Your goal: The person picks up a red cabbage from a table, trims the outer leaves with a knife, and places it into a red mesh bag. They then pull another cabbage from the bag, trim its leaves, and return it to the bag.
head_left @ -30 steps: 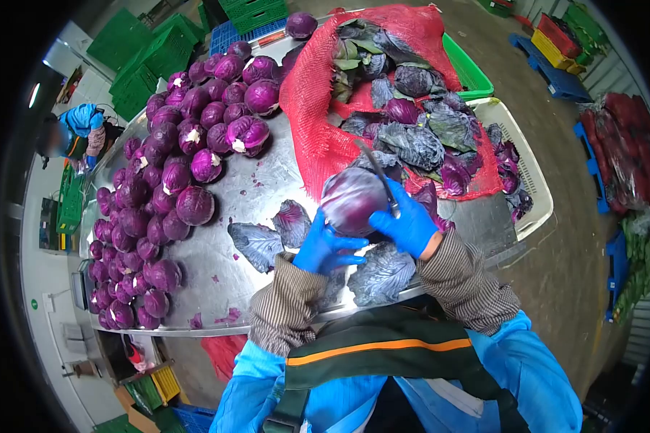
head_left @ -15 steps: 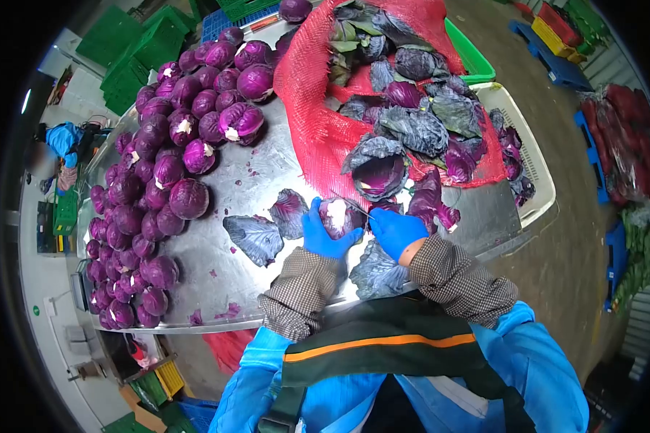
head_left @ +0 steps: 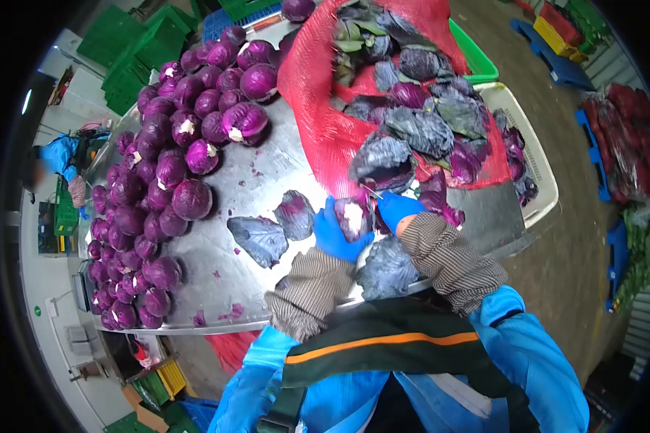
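Note:
Both my hands wear blue gloves over the steel table (head_left: pixel 267 180). My left hand (head_left: pixel 334 232) grips a red cabbage (head_left: pixel 355 216) with its white cut stem turned toward me. My right hand (head_left: pixel 396 207) holds a knife (head_left: pixel 373 192) whose thin blade points up and left at the cabbage's top edge. Loose outer leaves (head_left: pixel 258 238) lie on the table just left of my hands and below them.
A big pile of trimmed purple cabbages (head_left: pixel 173 151) covers the table's left side. A red net sack (head_left: pixel 325 123) with untrimmed heads and dark leaves lies ahead. A white crate (head_left: pixel 538 173) and a green crate (head_left: pixel 473 61) stand to the right. Another person (head_left: pixel 54 159) works far left.
The cabbage went from raised with its round side up to low over the table with its stem facing me. My right hand moved the knife in against it.

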